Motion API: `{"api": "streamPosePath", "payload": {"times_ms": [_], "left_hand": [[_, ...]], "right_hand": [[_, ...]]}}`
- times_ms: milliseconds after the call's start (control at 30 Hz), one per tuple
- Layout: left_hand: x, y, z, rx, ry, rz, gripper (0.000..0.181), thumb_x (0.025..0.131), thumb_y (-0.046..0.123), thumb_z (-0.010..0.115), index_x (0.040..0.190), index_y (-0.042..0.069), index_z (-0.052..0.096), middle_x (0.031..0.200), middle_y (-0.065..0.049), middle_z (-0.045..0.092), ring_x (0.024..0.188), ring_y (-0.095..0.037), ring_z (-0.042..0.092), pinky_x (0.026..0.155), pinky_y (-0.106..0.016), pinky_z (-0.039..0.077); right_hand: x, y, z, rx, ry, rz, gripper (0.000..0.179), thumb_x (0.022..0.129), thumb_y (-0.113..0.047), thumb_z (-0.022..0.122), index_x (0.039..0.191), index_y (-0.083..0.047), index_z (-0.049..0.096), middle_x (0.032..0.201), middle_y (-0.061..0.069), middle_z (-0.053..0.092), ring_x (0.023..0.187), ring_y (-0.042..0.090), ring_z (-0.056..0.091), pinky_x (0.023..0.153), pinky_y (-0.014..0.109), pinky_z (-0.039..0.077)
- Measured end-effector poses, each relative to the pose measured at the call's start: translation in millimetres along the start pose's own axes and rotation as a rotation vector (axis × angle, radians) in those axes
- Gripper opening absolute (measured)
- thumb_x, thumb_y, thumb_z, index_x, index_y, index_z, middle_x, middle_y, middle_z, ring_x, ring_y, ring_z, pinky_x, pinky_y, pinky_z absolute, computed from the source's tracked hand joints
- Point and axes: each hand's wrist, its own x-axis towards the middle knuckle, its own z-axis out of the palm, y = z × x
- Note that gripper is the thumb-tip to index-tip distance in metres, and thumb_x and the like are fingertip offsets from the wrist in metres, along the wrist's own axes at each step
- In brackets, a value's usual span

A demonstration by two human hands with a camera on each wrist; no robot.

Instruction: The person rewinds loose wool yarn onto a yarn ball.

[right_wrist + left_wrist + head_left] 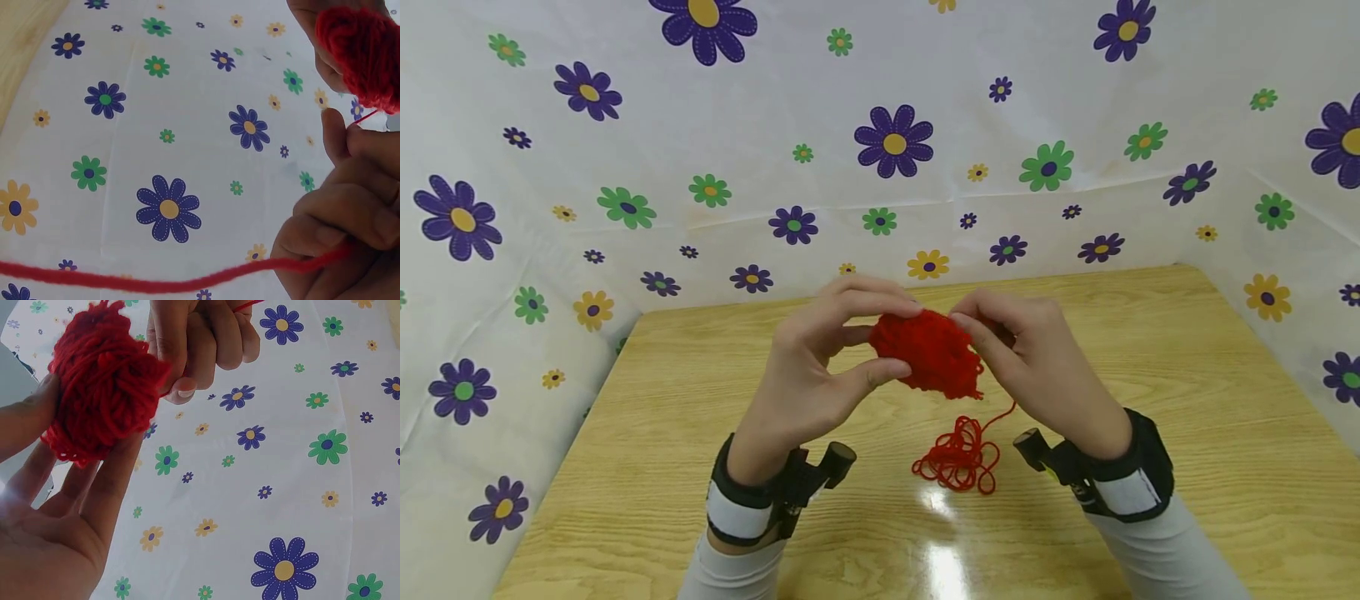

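Observation:
A ball of red yarn point(927, 353) is held above the table by my left hand point(820, 358), thumb at the front and fingers behind. In the left wrist view the wound strands of the yarn ball point(103, 384) show between thumb and fingers. My right hand point(1030, 354) pinches the strand close to the ball's right side. The right wrist view shows a short taut strand between ball and pinch, and the yarn tail point(150, 285) running out from under the curled fingers. A loose heap of red yarn point(958, 457) lies on the table below, joined by a strand rising toward my right hand.
The wooden table point(662, 467) spreads under both hands. Behind it and at the sides hangs a white cloth point(737, 108) printed with purple, green and yellow flowers. A camera on a black strap sits on each wrist.

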Motion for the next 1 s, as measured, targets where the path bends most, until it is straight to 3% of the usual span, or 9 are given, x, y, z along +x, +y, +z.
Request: {"api": "streamPosePath", "payload": {"times_ms": [133,267,367,467,633,1000], "left_hand": [[0.9,-1.8,-1.4,-0.008,0.087,0.020,0.039,0.064,-0.023,0.064,0.101,-0.017,0.051,0.101,-0.024,0.053,0.095,-0.034,0.051,0.070,-0.042,0.051],[1.5,-3.4,-2.4,0.003,0.144,0.038,0.035,0.072,-0.008,0.067,0.101,-0.018,0.050,0.100,-0.027,0.052,0.094,-0.035,0.051,0.069,-0.043,0.050],[1.7,-4.2,-2.1,0.007,0.174,0.043,0.038,0.075,0.002,0.067,0.101,-0.019,0.049,0.100,-0.029,0.051,0.092,-0.036,0.052,0.069,-0.044,0.050],[1.8,-4.7,-1.4,0.022,0.208,0.043,0.035,0.073,-0.008,0.066,0.101,-0.019,0.049,0.100,-0.029,0.051,0.092,-0.035,0.052,0.069,-0.044,0.050],[2.5,-6.1,-0.1,0.082,0.250,0.044,0.037,0.065,-0.023,0.062,0.100,-0.017,0.051,0.099,-0.026,0.052,0.091,-0.033,0.054,0.070,-0.042,0.051],[4.0,-14.3,1.3,0.264,0.268,0.062,0.037,0.064,-0.017,0.068,0.099,-0.012,0.056,0.097,-0.020,0.053,0.090,-0.027,0.054,0.067,-0.036,0.052]], "right_hand": [[-3.6,15,5,0.023,-0.089,0.007,0.014,0.088,-0.009,0.052,0.099,-0.010,0.061,0.079,-0.004,0.060,0.058,0.007,0.049,0.054,0.022,0.048],[-6.6,27,11,0.024,-0.121,-0.004,0.022,0.088,-0.017,0.054,0.109,-0.013,0.060,0.079,-0.007,0.060,0.057,0.007,0.048,0.052,0.021,0.047],[-7.5,27,12,-0.002,-0.121,-0.013,0.021,0.088,-0.022,0.055,0.106,-0.015,0.062,0.064,-0.008,0.050,0.049,0.006,0.041,0.042,0.022,0.038],[-7.6,24,12,-0.024,-0.133,-0.009,0.021,0.088,-0.027,0.054,0.104,-0.017,0.063,0.057,-0.008,0.044,0.045,0.005,0.036,0.038,0.022,0.032],[-7.6,19,13,-0.032,-0.161,-0.002,0.023,0.086,-0.031,0.056,0.104,-0.020,0.064,0.058,-0.010,0.046,0.045,0.005,0.036,0.039,0.022,0.032],[-8.6,13,14,-0.015,-0.198,-0.032,0.010,0.086,-0.027,0.057,0.088,-0.022,0.065,0.061,-0.012,0.049,0.048,0.003,0.040,0.041,0.021,0.034]]}}
